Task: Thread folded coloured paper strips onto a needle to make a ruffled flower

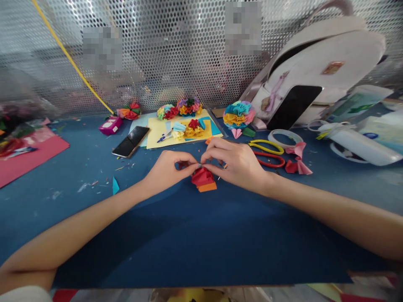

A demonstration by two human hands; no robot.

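Note:
Both hands meet over the middle of the blue table, pinching the top of a small folded paper piece (204, 178) in red and orange. My left hand (171, 167) has thumb and forefinger closed at its upper left edge. From the other side, my right hand (234, 161) grips the same edge, its fingertips almost touching the left ones. The piece hangs just below the fingertips; the exact hold is partly hidden by the fingers. Close behind the right hand lie scissors with yellow (267, 147) and red handles, their blades mostly covered by that hand.
Paper flowers (239, 114) and yellow sheets (154, 134) lie at the back. A phone (131, 141) and a purple box (111, 125) are to the left. Tape (285, 137), pink folded paper (297, 161) and a white backpack (346, 50) with another phone (294, 107) are to the right.

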